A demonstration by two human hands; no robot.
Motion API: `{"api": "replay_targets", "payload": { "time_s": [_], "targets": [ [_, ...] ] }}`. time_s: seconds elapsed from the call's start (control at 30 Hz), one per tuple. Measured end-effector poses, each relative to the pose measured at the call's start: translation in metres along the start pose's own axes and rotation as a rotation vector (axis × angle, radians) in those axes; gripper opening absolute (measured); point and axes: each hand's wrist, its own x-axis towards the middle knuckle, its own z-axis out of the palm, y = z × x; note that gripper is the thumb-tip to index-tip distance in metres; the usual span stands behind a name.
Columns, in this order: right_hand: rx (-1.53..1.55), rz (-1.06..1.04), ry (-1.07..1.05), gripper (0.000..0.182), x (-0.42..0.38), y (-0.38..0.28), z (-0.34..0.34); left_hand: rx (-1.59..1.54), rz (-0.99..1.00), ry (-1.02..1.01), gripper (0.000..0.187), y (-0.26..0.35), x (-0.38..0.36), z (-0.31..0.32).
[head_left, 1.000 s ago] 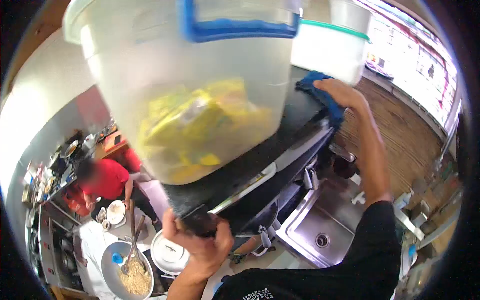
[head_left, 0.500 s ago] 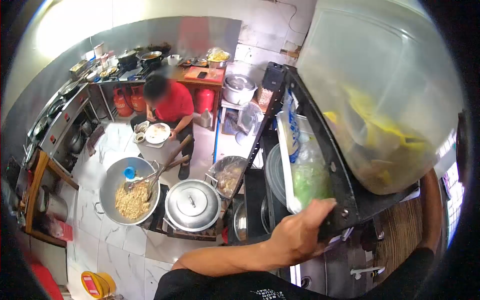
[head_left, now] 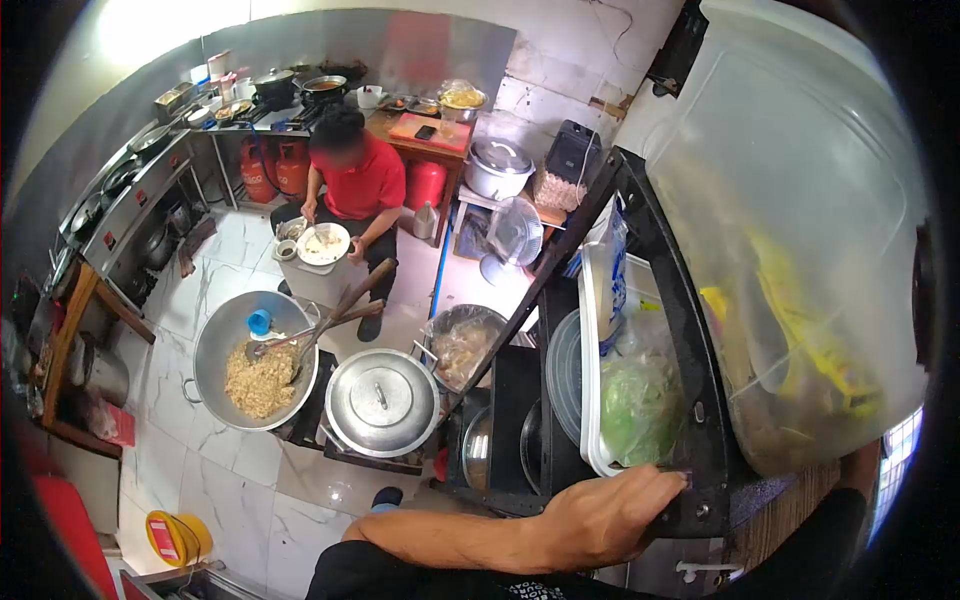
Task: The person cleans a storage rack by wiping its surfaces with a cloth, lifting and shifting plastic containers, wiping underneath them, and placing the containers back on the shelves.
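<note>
My left hand [head_left: 605, 515] is closed around the front corner of a black metal shelf rack [head_left: 665, 215]; its fingertips are mostly hidden. Just above that hand, a white tray [head_left: 592, 400] on the rack holds a bagged green vegetable [head_left: 638, 405] and a blue-and-white packet [head_left: 608, 275]. A large translucent plastic bin [head_left: 790, 160] with yellow packets inside sits on the top level at the right. Only part of my right arm [head_left: 858, 470] shows below the bin's far side, and the hand itself is hidden.
A person in a red shirt [head_left: 370, 180] sits holding a white plate [head_left: 323, 246]. On the left stands a big pot [head_left: 215, 345] of chopped food with wooden paddles. Beside it is a lidded pot [head_left: 382, 395]. A yellow bucket [head_left: 190, 540] is on the tiled floor.
My view has shifted, so the rack and bin appear lower and farther right. My left hand stays on the rack corner. The seated person's hand has moved to the bowl beside the plate.
</note>
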Motion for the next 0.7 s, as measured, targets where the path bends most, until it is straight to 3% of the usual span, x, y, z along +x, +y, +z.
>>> {"api": "replay_targets", "payload": {
  "time_s": [0.17, 0.3, 0.7],
  "targets": [
    [-0.009, -0.003, 0.017, 0.045, 0.001, 0.002, 0.001, 0.033, -0.044, 0.023, 0.063, 0.003, -0.004, 0.005],
    [0.006, -0.013, 0.048, 0.044, 0.006, 0.007, 0.006, 0.059, 0.055, 0.137, 0.066, -0.002, -0.006, 0.011],
    [0.005, -0.016, 0.099, 0.043, -0.026, 0.014, 0.006, 0.056, 0.007, 0.065, 0.082, 0.001, -0.007, 0.008]
  ]
}}
